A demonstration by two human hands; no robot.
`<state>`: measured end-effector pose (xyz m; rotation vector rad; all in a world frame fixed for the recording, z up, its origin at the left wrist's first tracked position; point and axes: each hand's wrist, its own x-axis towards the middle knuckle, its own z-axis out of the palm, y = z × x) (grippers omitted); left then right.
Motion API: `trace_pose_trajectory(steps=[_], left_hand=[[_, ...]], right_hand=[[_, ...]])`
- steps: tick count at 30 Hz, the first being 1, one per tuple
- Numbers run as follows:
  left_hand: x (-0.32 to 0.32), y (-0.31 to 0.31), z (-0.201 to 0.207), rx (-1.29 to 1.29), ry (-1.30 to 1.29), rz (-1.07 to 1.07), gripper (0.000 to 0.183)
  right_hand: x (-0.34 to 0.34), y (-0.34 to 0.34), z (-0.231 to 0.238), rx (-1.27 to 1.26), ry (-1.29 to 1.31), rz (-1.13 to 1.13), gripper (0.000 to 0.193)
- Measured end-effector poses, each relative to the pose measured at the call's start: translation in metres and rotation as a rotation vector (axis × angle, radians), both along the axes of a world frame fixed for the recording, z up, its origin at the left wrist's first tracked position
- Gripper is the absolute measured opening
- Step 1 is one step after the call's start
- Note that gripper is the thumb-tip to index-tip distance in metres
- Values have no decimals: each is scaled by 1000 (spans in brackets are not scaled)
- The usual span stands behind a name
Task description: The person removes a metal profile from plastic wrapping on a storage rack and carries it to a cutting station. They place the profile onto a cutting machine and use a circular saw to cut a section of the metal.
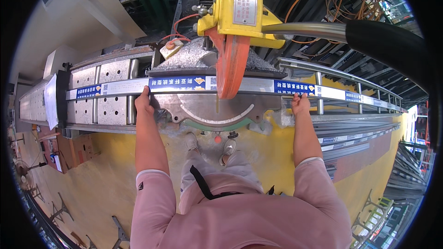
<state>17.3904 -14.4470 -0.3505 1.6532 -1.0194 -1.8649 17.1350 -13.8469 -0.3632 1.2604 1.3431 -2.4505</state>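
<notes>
A long, straight profile bar [258,85], covered in blue and white printed film, lies crosswise on the cut-off saw's grey metal bed [203,106]. My left hand [144,103] is closed on its near edge, left of the blade. Farther right, my right hand [301,104] pinches the same edge with its fingers bent. Between my hands, the saw's orange blade guard [234,67] hangs down in front of the bar and hides part of it. Above the guard is the yellow saw head [226,4]. A lever with a black grip [385,41] reaches right from it.
Roller supports carry the bar on both sides, with a perforated plate [113,106] at left and a roller rack [360,94] at right. More bars [350,145] are stacked low at right. Orange hose [353,0] coils at the back. A white paper [50,101] hangs far left.
</notes>
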Motion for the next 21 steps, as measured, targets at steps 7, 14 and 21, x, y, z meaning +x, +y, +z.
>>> trace_pose_trajectory(steps=[7,14,21], left_hand=[[0,7,-3,-60,-34,73,42],[-12,-5,-11,38,111,174,35],[-14,3,7,62,115,252,35]], right_hand=[[-10,-21,0,124,5,-67,21],[1,-7,1,149,-8,40,39],[32,-102,225,755,266,799,39]])
